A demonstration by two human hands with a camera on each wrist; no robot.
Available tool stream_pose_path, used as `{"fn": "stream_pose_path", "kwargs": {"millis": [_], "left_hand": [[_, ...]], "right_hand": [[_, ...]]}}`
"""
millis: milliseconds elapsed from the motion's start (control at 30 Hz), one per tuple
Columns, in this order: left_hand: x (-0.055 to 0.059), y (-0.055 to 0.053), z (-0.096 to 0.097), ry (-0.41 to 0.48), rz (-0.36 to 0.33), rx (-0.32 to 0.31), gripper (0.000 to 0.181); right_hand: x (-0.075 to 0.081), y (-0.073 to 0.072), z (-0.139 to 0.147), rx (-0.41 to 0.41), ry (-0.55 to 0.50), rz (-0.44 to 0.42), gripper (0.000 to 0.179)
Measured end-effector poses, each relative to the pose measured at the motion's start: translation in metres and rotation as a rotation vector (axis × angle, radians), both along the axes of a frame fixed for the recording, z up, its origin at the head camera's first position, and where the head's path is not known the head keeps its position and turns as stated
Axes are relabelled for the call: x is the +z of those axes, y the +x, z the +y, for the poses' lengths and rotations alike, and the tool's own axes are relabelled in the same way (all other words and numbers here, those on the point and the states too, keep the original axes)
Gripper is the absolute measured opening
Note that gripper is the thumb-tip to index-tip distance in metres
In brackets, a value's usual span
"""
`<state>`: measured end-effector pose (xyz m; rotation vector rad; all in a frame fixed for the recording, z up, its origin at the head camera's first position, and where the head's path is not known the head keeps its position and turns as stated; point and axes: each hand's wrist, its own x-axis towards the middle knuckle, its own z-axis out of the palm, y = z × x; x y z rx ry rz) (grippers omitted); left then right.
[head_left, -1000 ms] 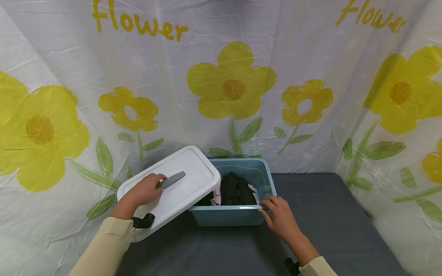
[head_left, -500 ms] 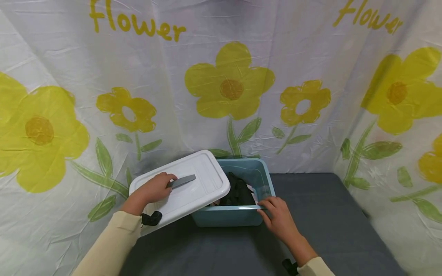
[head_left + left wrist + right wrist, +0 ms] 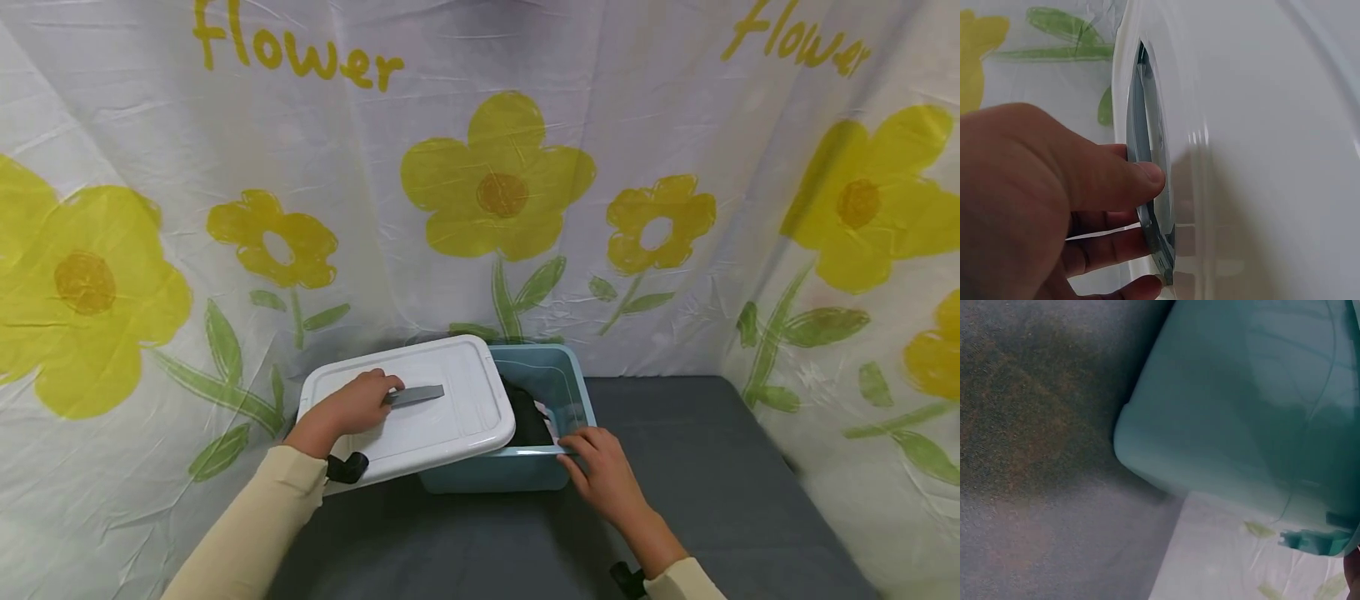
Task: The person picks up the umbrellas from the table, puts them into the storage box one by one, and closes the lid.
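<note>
A white plastic lid (image 3: pixel 450 417) lies tilted over the left part of a blue storage box (image 3: pixel 502 475), its left end sticking out past the box. My left hand (image 3: pixel 360 404) grips the grey handle (image 3: pixel 417 395) on top of the lid; in the left wrist view the thumb (image 3: pixel 1147 178) and fingers pinch that handle. My right hand (image 3: pixel 600 462) holds the front right corner of the box's rim, thumb in front and fingers over the edge. Dark cloth (image 3: pixel 528 417) shows inside the box, with a bit of pale pink beside it; the rest is hidden under the lid.
The box stands on a dark grey table (image 3: pixel 675 467) against a white curtain (image 3: pixel 375 167) printed with yellow flowers. The curtain also runs along the right side. In the right wrist view the box's side wall (image 3: pixel 1229 412) fills much of the frame.
My left hand has moved the lid to the right and turned it more level, covering more of the box opening. My right hand has stayed at the rim.
</note>
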<state>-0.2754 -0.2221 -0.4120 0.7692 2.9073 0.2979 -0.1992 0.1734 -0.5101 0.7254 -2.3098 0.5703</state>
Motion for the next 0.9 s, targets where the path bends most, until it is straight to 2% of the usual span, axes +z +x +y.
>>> {"fn": "stream_pose_path", "kwargs": {"millis": [300, 633, 733, 900], "left_hand": [[-0.003, -0.008, 0.016, -0.018, -0.007, -0.008, 0.035], [-0.005, -0.014, 0.034, -0.032, -0.024, -0.002, 0.037], [-0.005, -0.015, 0.039, -0.032, -0.029, -0.010, 0.037], [-0.005, -0.016, 0.048, -0.035, -0.025, -0.021, 0.037]], "right_hand": [[0.001, -0.001, 0.001, -0.004, -0.001, -0.014, 0.029], [0.004, 0.001, 0.002, 0.000, -0.023, 0.028, 0.028], [0.004, 0.002, 0.003, 0.006, -0.037, 0.021, 0.023], [0.004, 0.005, 0.004, -0.013, -0.070, -0.008, 0.033]]}}
